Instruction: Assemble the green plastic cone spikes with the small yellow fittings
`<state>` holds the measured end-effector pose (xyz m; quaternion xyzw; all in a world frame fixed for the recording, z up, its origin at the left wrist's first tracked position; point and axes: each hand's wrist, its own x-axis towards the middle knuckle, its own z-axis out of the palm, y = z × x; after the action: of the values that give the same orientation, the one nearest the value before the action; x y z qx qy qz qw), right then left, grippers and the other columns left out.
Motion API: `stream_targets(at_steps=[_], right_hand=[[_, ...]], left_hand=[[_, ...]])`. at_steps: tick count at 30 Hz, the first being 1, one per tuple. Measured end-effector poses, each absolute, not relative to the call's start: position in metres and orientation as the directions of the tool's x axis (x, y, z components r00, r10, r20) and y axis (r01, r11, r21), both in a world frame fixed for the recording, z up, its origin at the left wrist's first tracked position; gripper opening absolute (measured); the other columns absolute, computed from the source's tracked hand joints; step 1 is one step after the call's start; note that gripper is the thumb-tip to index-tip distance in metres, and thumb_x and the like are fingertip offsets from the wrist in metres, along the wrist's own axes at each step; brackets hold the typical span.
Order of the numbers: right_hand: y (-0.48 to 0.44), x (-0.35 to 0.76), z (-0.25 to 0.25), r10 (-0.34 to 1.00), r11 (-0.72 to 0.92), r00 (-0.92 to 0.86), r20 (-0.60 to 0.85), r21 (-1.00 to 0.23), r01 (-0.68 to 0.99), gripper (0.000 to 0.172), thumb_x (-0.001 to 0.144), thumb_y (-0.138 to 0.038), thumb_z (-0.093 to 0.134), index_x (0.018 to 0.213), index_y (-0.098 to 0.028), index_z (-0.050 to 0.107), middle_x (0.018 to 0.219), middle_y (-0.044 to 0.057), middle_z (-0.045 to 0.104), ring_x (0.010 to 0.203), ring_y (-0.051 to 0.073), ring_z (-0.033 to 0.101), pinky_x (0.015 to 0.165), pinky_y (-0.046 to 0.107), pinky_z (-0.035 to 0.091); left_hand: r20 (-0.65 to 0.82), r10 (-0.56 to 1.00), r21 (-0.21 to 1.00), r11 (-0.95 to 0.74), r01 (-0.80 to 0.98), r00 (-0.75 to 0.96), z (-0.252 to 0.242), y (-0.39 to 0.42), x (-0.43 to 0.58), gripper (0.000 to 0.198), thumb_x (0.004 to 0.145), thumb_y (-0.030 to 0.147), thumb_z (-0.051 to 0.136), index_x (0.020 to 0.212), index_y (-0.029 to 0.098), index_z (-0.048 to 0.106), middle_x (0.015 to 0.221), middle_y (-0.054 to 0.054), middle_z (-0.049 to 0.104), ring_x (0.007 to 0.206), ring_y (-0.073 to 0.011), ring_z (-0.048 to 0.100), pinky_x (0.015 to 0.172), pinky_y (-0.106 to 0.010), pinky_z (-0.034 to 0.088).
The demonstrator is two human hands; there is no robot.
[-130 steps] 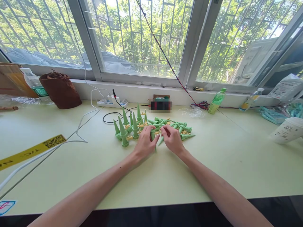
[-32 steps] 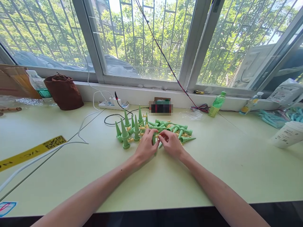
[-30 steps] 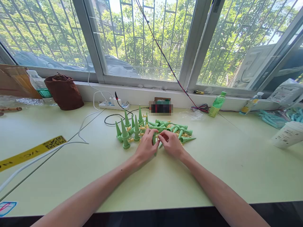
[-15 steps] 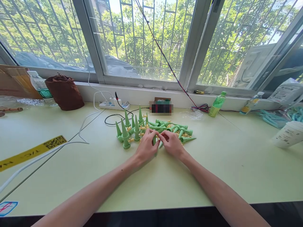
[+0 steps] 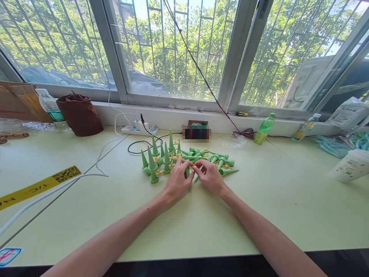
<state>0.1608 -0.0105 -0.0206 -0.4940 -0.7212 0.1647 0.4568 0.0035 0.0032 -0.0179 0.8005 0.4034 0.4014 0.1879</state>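
My left hand (image 5: 179,177) is wrapped round a green cone (image 5: 187,171), partly hidden by the fingers. The fingertips of my right hand (image 5: 209,176) pinch a small yellow piece (image 5: 193,167) at the side of that cone. Just left of my hands, several green cones (image 5: 152,165) with yellow side pieces stand upright, points up. Behind and right of my right hand lies a loose pile of green cones (image 5: 221,161), with yellow pieces among them.
A power strip (image 5: 140,129) with cables and a small dark box (image 5: 196,132) are at the back. A brown bag (image 5: 80,115) stands left; a green bottle (image 5: 264,129) and a white cup (image 5: 351,166) are right. A white cable (image 5: 99,161) crosses the left side.
My fingertips have parted slightly, so the yellow piece between them shows more. The standing cones and the pile look unchanged.
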Motion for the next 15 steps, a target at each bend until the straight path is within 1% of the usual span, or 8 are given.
stream_targets(at_steps=[6, 15], right_hand=[[-0.0109, 0.1609, -0.0194, 0.862, 0.457, -0.101, 0.497, -0.675, 0.579, 0.024, 0.092, -0.033, 0.051, 0.078, -0.017, 0.062, 0.073, 0.003, 0.063, 0.059, 0.013, 0.05, 0.054, 0.024, 0.038], [-0.0107, 0.161, -0.0191, 0.868, 0.442, -0.095, 0.488, -0.67, 0.596, 0.031, 0.093, -0.038, 0.05, 0.073, -0.017, 0.061, 0.066, 0.001, 0.059, 0.056, 0.012, 0.048, 0.053, 0.023, 0.034]], left_hand=[[0.48, 0.795, 0.63, -0.607, 0.484, 0.37, -0.0183, 0.0022, 0.0041, 0.013, 0.088, 0.028, 0.053, 0.095, 0.02, 0.06, 0.097, -0.003, 0.05, 0.059, -0.0074, 0.048, 0.061, -0.026, 0.047], [0.491, 0.785, 0.629, -0.619, 0.47, 0.377, -0.02, 0.0031, 0.0033, 0.015, 0.087, 0.024, 0.054, 0.1, 0.021, 0.06, 0.101, -0.003, 0.05, 0.057, -0.0062, 0.049, 0.06, -0.026, 0.048]])
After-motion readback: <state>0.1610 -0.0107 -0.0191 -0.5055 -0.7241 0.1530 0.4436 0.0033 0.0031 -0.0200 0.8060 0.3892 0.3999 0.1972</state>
